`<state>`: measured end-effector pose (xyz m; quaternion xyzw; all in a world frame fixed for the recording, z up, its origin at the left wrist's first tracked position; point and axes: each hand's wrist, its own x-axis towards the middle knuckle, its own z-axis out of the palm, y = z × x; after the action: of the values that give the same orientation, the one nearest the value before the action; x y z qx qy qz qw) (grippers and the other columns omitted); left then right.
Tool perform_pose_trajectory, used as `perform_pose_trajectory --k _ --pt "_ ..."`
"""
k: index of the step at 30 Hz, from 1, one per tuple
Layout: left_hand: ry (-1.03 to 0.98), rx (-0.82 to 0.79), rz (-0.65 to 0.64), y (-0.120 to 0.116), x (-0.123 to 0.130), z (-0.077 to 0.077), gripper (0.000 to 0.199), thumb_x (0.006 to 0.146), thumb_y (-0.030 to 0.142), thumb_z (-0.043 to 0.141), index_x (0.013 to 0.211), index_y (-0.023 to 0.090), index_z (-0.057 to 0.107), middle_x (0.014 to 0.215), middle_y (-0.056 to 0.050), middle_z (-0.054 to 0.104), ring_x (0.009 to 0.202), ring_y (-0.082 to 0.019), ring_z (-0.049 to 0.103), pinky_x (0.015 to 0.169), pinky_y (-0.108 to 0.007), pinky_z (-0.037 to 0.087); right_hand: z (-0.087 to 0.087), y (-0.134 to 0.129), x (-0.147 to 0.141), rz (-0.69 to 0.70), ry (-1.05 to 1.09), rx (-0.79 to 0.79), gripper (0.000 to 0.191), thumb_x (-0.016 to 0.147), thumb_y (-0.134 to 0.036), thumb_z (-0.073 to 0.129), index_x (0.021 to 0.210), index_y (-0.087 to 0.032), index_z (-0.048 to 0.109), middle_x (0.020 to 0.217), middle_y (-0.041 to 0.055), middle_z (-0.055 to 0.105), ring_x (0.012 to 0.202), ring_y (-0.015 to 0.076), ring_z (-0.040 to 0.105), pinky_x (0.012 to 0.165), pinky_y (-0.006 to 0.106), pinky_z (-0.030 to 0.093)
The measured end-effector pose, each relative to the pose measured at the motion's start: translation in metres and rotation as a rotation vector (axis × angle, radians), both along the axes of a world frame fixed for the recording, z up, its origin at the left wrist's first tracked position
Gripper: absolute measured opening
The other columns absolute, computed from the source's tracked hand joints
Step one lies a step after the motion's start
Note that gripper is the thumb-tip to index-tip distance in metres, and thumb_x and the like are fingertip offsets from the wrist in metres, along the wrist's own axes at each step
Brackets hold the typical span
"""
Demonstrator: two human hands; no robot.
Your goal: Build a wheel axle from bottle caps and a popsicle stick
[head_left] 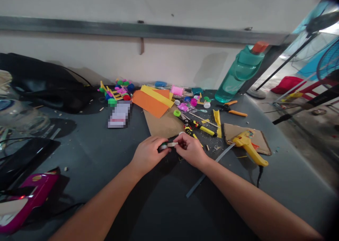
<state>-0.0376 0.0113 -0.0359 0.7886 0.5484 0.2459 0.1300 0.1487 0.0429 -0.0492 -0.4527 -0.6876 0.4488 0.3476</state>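
Observation:
My left hand [149, 152] is closed on a small dark green and whitish round piece [163, 146], held just above the dark tabletop. A short pale stick [172, 144], wood-like in colour, runs from that piece to my right hand [191, 150], whose thumb and fingers pinch its other end. Whether the stick is fixed to the round piece cannot be made out. Just beyond my hands lie a sheet of brown cardboard [159, 125] and pliers with yellow and black handles [208, 130]. A grey strip [197, 187] passes beneath my right forearm.
To the right, a yellow glue gun [250, 150] rests on a cardboard piece [265, 147]. Orange paper [150, 105], coloured caps [194, 102] and a teal bottle [238, 75] stand or lie at the back. A phone [119, 114] and a magenta device [39, 188] are on the left.

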Motion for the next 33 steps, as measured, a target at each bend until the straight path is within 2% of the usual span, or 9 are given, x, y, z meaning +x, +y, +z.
perform_pose_trajectory --k 5,23,33 --pt "-0.010 -0.024 0.008 -0.0002 0.0018 0.0007 0.020 0.081 0.031 0.066 0.100 0.023 0.064 0.094 -0.002 0.069 0.089 -0.020 0.062 0.078 -0.032 0.047 0.0002 -0.0003 0.0002 0.014 -0.021 0.003 0.009 0.070 -0.021 0.057 0.079 -0.020 0.058 0.064 -0.0016 0.058 0.054 0.0108 0.052 0.051 0.022 0.042" --pt "-0.053 -0.086 0.040 -0.0022 0.0064 0.0090 0.020 0.080 0.026 0.067 0.100 0.027 0.065 0.094 0.001 0.070 0.088 -0.019 0.063 0.078 -0.032 0.047 0.0058 -0.0008 0.0008 0.020 -0.035 -0.034 0.007 0.069 -0.018 0.057 0.075 -0.019 0.058 0.059 -0.0037 0.052 0.051 0.0095 0.047 0.049 0.022 0.037" --pt "-0.045 -0.105 0.050 -0.0017 0.0056 0.0094 0.021 0.077 0.031 0.069 0.098 0.028 0.065 0.094 0.001 0.071 0.088 -0.020 0.063 0.076 -0.031 0.047 0.0048 -0.0008 0.0019 0.036 -0.045 -0.015 0.007 0.068 -0.017 0.057 0.074 -0.020 0.057 0.058 -0.0042 0.052 0.051 0.0095 0.048 0.049 0.021 0.037"
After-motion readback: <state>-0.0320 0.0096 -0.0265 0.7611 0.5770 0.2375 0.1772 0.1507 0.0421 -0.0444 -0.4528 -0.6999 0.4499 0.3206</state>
